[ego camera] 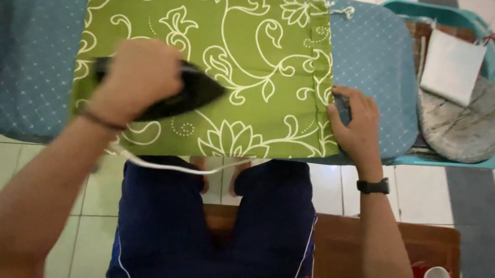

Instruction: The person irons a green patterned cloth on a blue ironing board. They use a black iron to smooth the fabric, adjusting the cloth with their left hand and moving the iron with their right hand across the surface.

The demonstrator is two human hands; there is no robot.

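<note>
ironing the green cloth, mid-pass

i see my left hand [143, 74] wrapped around the black iron [169, 93], pressing the green patterned cloth [257, 53] near the ironing board's [20, 63] front edge. my right hand [355, 123] lies flat, fingers spread, pinning the cloth's right edge. i judge the next stroke needs that edge kept taut and the white cord [164, 163] clear.
</note>
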